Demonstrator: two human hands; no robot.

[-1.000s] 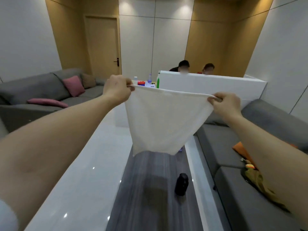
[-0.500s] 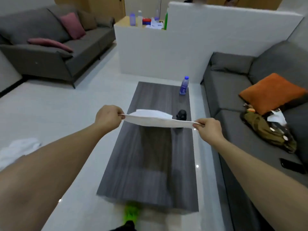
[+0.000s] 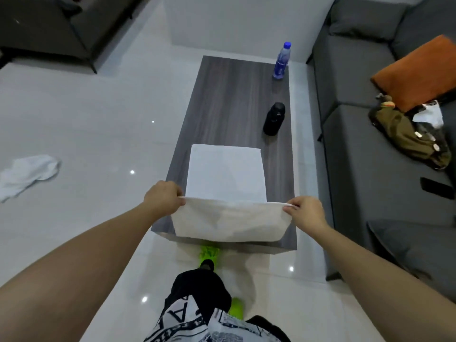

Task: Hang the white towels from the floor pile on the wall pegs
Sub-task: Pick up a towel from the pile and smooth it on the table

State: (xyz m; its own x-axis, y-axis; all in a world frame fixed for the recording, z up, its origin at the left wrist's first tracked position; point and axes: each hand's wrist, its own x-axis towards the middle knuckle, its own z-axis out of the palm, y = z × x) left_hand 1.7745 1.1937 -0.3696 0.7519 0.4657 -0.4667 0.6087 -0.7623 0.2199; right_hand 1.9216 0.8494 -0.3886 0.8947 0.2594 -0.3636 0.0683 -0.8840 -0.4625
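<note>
A soft white towel [image 3: 225,174] lies half spread on the dark wood-grain tabletop [image 3: 229,99], its near corners pinched by the left hand [image 3: 164,197] and right hand [image 3: 306,213], while another crumpled towel [image 3: 27,172] sits on the glossy floor [image 3: 86,114].

A dark wooden table [image 3: 222,99] stands on the shiny white floor [image 3: 98,114]. A white towel [image 3: 225,174] lies flat on the table's near half. A black bottle [image 3: 274,118] and a clear bottle with a blue cap [image 3: 281,60] stand farther back. More white towels [image 3: 26,174] lie crumpled on the floor.
</note>
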